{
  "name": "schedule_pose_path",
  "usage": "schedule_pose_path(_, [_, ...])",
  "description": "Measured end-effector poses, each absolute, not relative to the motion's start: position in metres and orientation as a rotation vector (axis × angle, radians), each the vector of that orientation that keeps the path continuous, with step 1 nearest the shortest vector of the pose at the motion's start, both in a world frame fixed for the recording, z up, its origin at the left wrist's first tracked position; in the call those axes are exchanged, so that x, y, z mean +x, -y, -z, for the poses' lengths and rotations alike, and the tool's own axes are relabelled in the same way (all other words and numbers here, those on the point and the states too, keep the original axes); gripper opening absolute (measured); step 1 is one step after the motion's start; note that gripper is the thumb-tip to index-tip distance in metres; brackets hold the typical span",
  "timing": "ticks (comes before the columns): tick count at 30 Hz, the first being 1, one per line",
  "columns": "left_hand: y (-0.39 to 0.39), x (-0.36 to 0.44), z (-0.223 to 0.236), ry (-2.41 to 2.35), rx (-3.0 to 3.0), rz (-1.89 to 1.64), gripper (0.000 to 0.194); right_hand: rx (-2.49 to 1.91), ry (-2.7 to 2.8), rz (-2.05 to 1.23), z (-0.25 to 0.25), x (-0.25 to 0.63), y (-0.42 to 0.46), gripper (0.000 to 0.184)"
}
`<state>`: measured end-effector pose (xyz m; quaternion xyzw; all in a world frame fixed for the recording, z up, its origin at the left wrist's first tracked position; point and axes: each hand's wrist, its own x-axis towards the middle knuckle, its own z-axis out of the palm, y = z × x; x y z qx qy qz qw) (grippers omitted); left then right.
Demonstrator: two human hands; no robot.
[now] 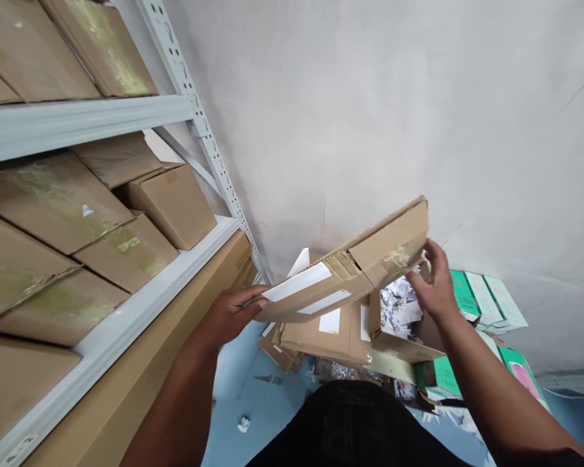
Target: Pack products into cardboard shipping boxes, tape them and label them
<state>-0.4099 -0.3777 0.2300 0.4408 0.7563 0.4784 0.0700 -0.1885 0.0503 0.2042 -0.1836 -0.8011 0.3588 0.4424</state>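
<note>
Presently, head view: the flattened carton point(357, 280) is slanting across the centre of the frame, its right end tilting up and its white labels showing at the left.
Left hand point(236, 316): is pinching the carton's lower left end between thumb and fingers.
Right hand point(435, 280): is gripping the carton's right edge, thumb and fingers closing on its corner.
Carton pile point(348, 331): is lying just below the flattened carton, also bearing white labels.
Open box point(403, 347): is sitting right of the pile, holding white paper scraps point(399, 306).
Green-and-white boxes point(464, 295): are standing at the lower right, beyond the right forearm.
Metal rack point(92, 123): is filling the left side, its shelves bearing taped brown boxes point(148, 250).
Blue floor point(233, 389): is showing at the bottom centre, with a crumpled scrap point(243, 424) lying on it.
Grey wall point(370, 97): is spanning the upper centre and right.
</note>
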Motion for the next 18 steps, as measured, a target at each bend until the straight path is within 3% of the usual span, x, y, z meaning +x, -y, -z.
schedule_pose_path(7, [0.326, -0.414, -0.279, -2.083, 1.606, -1.627, 0.023, -0.465, 1.501, -1.041, -0.254, -0.120, -0.067, 0.035])
schedule_pose_path(14, [0.243, -0.374, -0.240, -1.288, 1.285, -2.079, 0.053, -0.603, 1.200, -0.795, -0.248, -0.014, -0.069, 0.037])
schedule_pose_path(18, [0.190, -0.312, -0.226, -1.306, 1.232, -1.952, 0.040, -0.584, 1.079, -0.713, -0.237, 0.062, -0.083, 0.037])
